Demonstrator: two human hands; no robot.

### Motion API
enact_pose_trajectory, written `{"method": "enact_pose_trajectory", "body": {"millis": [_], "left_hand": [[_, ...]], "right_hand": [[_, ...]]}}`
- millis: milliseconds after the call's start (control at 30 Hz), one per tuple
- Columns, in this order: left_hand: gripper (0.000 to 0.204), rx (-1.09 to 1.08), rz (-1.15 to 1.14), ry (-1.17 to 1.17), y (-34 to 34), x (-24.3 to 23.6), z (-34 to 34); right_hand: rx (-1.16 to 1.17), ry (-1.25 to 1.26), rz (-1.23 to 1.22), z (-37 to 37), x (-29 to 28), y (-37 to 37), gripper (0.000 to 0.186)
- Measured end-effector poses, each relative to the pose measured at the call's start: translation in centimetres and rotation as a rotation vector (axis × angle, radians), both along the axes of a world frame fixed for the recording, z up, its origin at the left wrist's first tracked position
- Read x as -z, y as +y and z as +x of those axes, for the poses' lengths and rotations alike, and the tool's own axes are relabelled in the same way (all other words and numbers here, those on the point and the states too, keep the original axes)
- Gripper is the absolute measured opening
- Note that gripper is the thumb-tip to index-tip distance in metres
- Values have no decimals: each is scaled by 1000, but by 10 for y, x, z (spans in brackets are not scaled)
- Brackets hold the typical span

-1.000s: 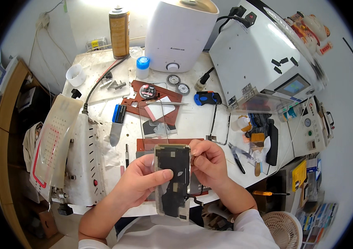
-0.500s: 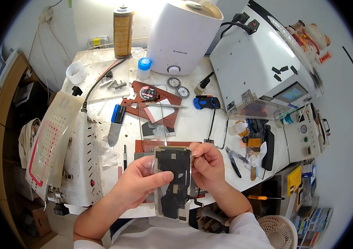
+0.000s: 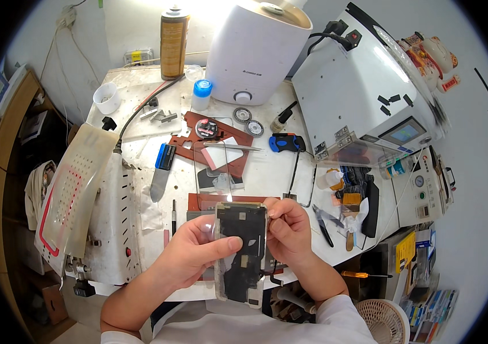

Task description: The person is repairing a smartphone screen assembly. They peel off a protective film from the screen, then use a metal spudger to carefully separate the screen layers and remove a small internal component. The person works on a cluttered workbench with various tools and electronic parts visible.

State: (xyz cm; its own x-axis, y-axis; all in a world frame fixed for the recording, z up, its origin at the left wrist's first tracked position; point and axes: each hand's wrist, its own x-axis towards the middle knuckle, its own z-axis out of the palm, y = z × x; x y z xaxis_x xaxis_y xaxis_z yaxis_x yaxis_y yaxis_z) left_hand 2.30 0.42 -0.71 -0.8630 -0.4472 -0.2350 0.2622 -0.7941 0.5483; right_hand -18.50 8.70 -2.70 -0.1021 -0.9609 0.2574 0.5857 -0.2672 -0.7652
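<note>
My left hand (image 3: 195, 252) is closed on a flat phone screen assembly (image 3: 240, 258), its thumb across the dark back and a pale frame around it. My right hand (image 3: 287, 235) pinches the panel's upper right edge; anything small between those fingertips is unclear. A black flex cable (image 3: 275, 280) hangs off the panel's lower right. Just behind it lie a reddish mat (image 3: 203, 200) and wire frames. Farther back a red-brown plate (image 3: 244, 160) carries tweezers (image 3: 244, 148) and a spool (image 3: 206, 128), with a blue scraper (image 3: 160, 166) to the left and a blue-black tool (image 3: 285, 142) to the right.
A heated-plate machine (image 3: 123, 229) stands left. A white humidifier (image 3: 255, 57), aerosol can (image 3: 173, 49) and blue-capped bottle (image 3: 201, 97) are at the back. A large white machine (image 3: 358, 86) fills the right rear. Pliers and brushes (image 3: 356, 223) lie right, a wicker basket (image 3: 381, 318) below.
The bench shifts slightly in view as the camera moves. Both hands stay on the panel in much the same grip, with only slight movement.
</note>
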Motion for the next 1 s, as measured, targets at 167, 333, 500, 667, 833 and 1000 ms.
{"method": "enact_pose_trajectory", "body": {"millis": [167,333,500,667,833,1000], "left_hand": [[34,-10,6,7,0,1,0],[33,-11,4,8,0,1,0],[33,-20,4,-7,0,1,-1],[33,-11,2,2,-1,3,0],[32,-23,5,1,0,0,0],[33,-27,-2,-15,0,-3,-1]], "right_hand": [[0,10,-9,1,0,-1,16],[0,13,-10,1,-1,-1,15],[-4,10,4,1,-2,-1,15],[-2,24,-1,1,-2,-1,15],[1,25,-18,0,1,-1,15],[11,7,-5,0,1,-2,16]]}}
